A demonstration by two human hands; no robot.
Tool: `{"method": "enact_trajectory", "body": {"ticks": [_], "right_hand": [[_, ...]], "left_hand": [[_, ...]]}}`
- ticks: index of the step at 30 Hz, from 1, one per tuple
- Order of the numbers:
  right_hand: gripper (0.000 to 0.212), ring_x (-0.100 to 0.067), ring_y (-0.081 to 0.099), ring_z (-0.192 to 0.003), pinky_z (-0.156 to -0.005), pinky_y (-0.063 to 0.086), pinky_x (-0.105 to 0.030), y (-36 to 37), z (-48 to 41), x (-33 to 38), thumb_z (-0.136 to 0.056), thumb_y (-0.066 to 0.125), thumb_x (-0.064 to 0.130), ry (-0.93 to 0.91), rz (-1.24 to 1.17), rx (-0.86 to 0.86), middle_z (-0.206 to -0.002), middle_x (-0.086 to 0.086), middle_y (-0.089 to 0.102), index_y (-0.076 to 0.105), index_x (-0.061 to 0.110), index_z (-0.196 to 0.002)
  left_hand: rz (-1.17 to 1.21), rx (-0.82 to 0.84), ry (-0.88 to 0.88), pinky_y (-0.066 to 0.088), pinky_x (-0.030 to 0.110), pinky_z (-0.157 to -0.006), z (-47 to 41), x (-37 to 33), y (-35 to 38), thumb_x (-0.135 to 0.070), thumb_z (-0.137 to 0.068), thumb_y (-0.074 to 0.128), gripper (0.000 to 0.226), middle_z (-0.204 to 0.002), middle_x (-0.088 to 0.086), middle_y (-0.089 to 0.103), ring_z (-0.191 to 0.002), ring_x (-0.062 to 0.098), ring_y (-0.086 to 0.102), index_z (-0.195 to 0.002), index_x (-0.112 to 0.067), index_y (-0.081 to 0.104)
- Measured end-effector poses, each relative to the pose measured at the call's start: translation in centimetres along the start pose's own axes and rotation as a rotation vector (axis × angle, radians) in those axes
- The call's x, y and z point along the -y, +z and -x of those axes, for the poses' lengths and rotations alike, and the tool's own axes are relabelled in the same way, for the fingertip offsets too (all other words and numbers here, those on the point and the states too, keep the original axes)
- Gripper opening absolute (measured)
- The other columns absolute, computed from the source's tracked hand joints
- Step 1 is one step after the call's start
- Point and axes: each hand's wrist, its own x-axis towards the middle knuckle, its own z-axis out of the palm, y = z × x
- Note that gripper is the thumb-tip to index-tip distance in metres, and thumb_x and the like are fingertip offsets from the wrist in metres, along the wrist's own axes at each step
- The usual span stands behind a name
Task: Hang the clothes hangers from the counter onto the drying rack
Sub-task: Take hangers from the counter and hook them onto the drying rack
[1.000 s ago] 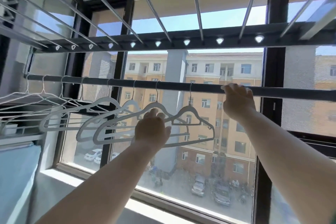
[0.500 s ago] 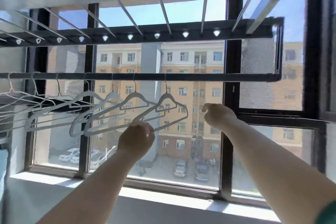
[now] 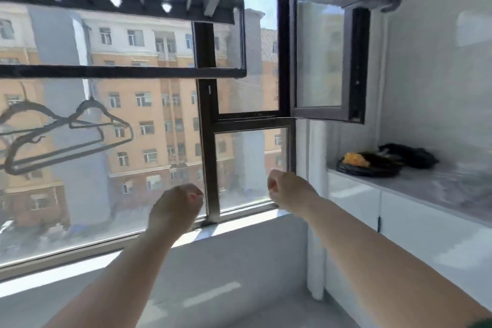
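**Containers**
- Dark round dish-like thing [image 3: 372, 171], one, on the counter [image 3: 447, 189] at right, near the wall. A yellow-orange lump [image 3: 355, 159] lies on its left part. Too blurred to name either.
- Black heap [image 3: 411, 155], one, just behind the dish and touching it. Its contents cannot be told.

**Hands**
- Left hand [image 3: 175, 208]: raised before the lower window pane, back toward the camera. Its fingers are curled into the palm and grip nothing.
- Right hand [image 3: 288, 192]: raised at about the same height, to the right of the dark window post. Its fingers are curled in likewise and grip nothing.
- The two hands are apart and touch neither rack, sill nor counter.

**Task items**
- Clothes hangers, two in view, at the left edge:
  - Hanger A [image 3: 26, 105], partly cut by the frame.
  - Hanger B [image 3: 91, 102], overlapping the first on its right.
  - Both hang below the dark rod [image 3: 119, 72] of the drying rack, well apart from both hands. The hooks are blurred.
- Drying rack upper frame [image 3: 119, 12], one, dark, with a row of small pale fittings. Three fittings can be counted.

**Other**
- Open window sash [image 3: 356, 66], one, swung inward above the counter.
- White cabinet doors [image 3: 354, 202] under the counter, two visible.
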Motion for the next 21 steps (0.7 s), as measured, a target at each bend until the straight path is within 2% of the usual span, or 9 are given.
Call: {"method": "enact_trajectory", "body": {"ticks": [3,7,10,13,15,18,21], "right_hand": [[0.008,-0.023,0.049,-0.078,-0.066,0.037,-0.028,-2.0,4.2,-5.3,-0.092,0.037,0.01,0.134,0.033,0.005,-0.093,-0.009,0.057,0.043,0.015,-0.089],[0.008,-0.022,0.047,-0.078,-0.066,0.034,-0.026,-5.1,8.9,-12.4,-0.09,0.038,0.009,0.315,0.055,-0.068,-0.089,-0.006,0.054,0.042,0.015,-0.087],[0.007,-0.021,0.046,-0.08,-0.067,0.035,-0.027,-7.2,11.9,-18.1,-0.09,0.038,0.01,0.426,0.083,-0.104,-0.095,-0.008,0.057,0.042,0.015,-0.087],[0.007,-0.021,0.046,-0.083,-0.07,0.035,-0.025,-9.3,14.9,-24.5,-0.09,0.04,0.011,0.521,0.097,-0.128,-0.098,-0.006,0.057,0.042,0.017,-0.087],[0.007,-0.021,0.048,-0.086,-0.071,0.035,-0.024,-11.1,17.0,-28.9,-0.09,0.04,0.012,0.571,0.108,-0.137,-0.103,-0.006,0.059,0.046,0.017,-0.09],[0.02,-0.024,0.054,-0.102,-0.078,0.039,-0.026,-14.1,20.7,-35.2,-0.091,0.04,0.013,0.662,0.136,-0.149,-0.114,-0.005,0.061,0.055,0.014,-0.105],[0.019,-0.024,0.055,-0.105,-0.075,0.037,-0.024,-16.2,24.2,-41.3,-0.091,0.04,0.013,0.757,0.146,-0.171,-0.115,-0.006,0.06,0.055,0.016,-0.103]], "left_hand": [[0.049,0.102,0.032,0.045,0.029,-0.081,1.7,-4.4,3.8,-0.016,-0.09,0.044,0.023,-0.109,0.01,0.067,-0.101,0.029,0.06,-0.099,-0.02,0.066],[0.139,0.144,0.14,0.047,0.03,-0.078,3.7,-10.6,8.0,-0.019,-0.09,0.045,0.015,-0.104,0.006,0.067,-0.096,0.028,0.061,-0.089,-0.023,0.059],[0.189,0.185,0.21,0.049,0.032,-0.078,4.3,-15.5,11.3,-0.015,-0.091,0.042,0.017,-0.103,0.01,0.067,-0.095,0.029,0.061,-0.09,-0.017,0.059],[0.215,0.234,0.253,0.046,0.029,-0.073,5.2,-21.3,15.4,-0.014,-0.09,0.041,0.019,-0.097,0.007,0.066,-0.088,0.027,0.061,-0.079,-0.024,0.053],[0.241,0.275,0.274,0.045,0.028,-0.069,6.1,-25.2,18.7,-0.013,-0.089,0.041,0.02,-0.091,0.005,0.065,-0.08,0.025,0.058,-0.078,-0.026,0.051],[0.246,0.343,0.295,0.042,0.026,-0.065,7.8,-31.1,23.6,-0.012,-0.088,0.041,0.019,-0.093,0.001,0.066,-0.078,0.021,0.057,-0.084,-0.024,0.056],[0.307,0.407,0.31,0.042,0.025,-0.066,9.9,-36.4,27.8,-0.012,-0.087,0.04,0.021,-0.092,-0.001,0.065,-0.079,0.02,0.058,-0.082,-0.027,0.055]]}}
